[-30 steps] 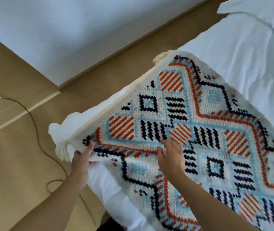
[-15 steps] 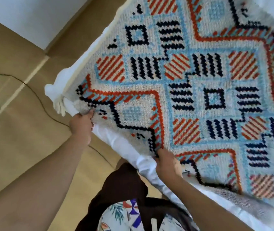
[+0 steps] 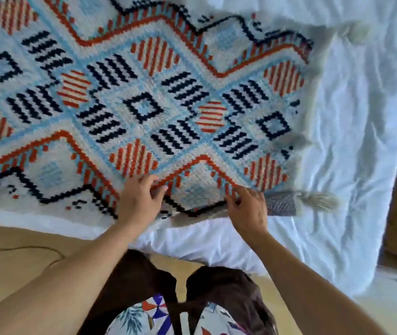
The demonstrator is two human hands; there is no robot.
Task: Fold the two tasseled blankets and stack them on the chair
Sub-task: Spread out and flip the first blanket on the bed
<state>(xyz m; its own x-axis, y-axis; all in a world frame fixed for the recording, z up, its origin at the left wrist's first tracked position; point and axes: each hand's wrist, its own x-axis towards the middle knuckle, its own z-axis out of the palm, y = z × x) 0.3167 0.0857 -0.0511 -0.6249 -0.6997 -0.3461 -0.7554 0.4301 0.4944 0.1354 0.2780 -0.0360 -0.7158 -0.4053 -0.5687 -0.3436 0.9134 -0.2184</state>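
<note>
At the bed's [image 3: 337, 131] near edge, our left hand [image 3: 139, 201] and right hand [image 3: 247, 209] pinched the blanket's [image 3: 144, 105] hem, seemingly starting the first fold; next we needed to lift it across.

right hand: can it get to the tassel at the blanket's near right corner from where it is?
Probably yes. The right hand grips the blanket edge just left of that tassel, which lies exposed on the white sheet with nothing between them.
</note>
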